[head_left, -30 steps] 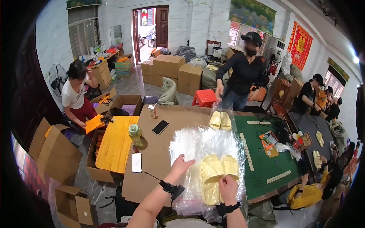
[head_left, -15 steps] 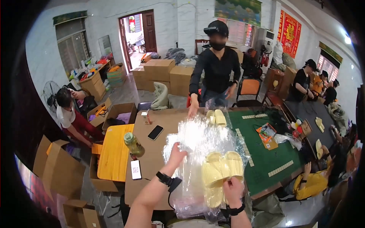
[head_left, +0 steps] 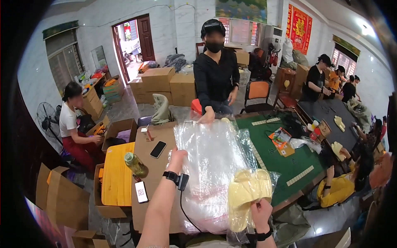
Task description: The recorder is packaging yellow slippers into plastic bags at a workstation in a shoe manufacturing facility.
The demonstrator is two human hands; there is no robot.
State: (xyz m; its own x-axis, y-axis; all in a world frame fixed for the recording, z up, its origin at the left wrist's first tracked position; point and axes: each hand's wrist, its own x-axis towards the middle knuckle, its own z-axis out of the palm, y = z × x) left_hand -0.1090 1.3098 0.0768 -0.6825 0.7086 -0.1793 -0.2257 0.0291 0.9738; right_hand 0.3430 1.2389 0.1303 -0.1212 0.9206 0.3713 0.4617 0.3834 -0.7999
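Note:
A stack of clear plastic bags [head_left: 206, 165] lies across the table in front of me. At its left edge is my left hand [head_left: 178, 158], its fingers closed on the plastic. My right hand [head_left: 261, 213] pinches a pair of pale yellow slippers [head_left: 250, 188] inside a clear bag, over the stack's near right corner. From the far side, the hand [head_left: 208, 116] of a person in black reaches onto the bags' far end. Close to that hand a bit of another yellow slipper [head_left: 226, 120] shows, mostly covered by plastic.
On the brown table [head_left: 165, 198] to the left are a green bottle [head_left: 136, 164], a black phone [head_left: 158, 149] and a white-screened phone [head_left: 141, 192]. A green mat [head_left: 285, 165] with rows of tiles lies right. Open cartons [head_left: 68, 198] stand left; people work around.
My right hand and the bagged slippers have shifted right, off the middle of the stack. My left hand has moved to the bags' left edge. Plastic now covers most of the far slippers.

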